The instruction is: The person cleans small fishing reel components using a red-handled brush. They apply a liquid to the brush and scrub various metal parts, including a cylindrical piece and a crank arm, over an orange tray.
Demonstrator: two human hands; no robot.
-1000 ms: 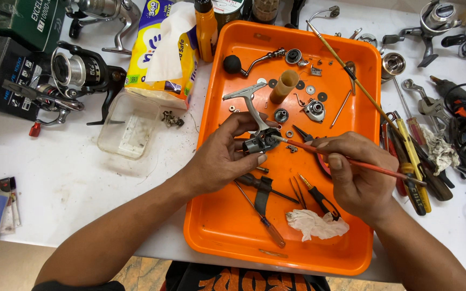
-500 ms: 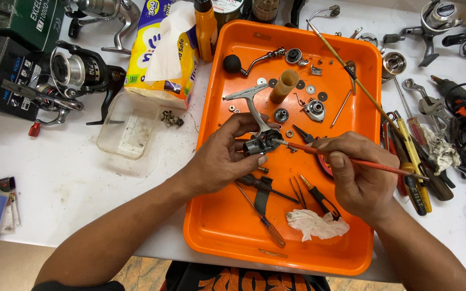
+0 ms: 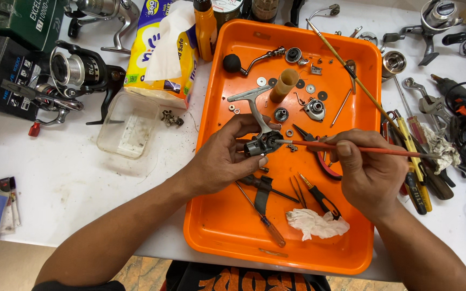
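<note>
Orange tray lies under both your hands: your left hand is curled around the reel body, held just above it. Your right hand pinches the red-handled brush, its long axis running sideways, tip touching the reel body's right side.

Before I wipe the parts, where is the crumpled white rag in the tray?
In the head view, the white rag lies in the orange tray's near right part, just below the right hand, beside the screwdriver.
</note>
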